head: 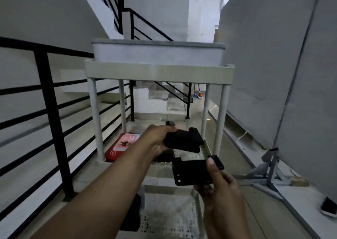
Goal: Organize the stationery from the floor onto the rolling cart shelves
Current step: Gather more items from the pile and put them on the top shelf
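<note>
A pale grey rolling cart (158,72) stands in front of me, with a top tray, a middle shelf and a perforated lower shelf (169,218). My left hand (156,136) reaches into the middle shelf and grips a black stapler-like item (186,140) just above the shelf surface. A red and pink box (122,145) lies flat on the left side of that same shelf. My right hand (217,182) holds a second black stationery item (193,171) in front of the cart, lower and nearer to me, thumb pressed on its top.
A black metal railing (47,100) runs along the left, close to the cart. A grey panel on a metal stand (269,176) leans at the right. A phone-like object (329,206) lies on the floor at the far right. Stairs rise behind the cart.
</note>
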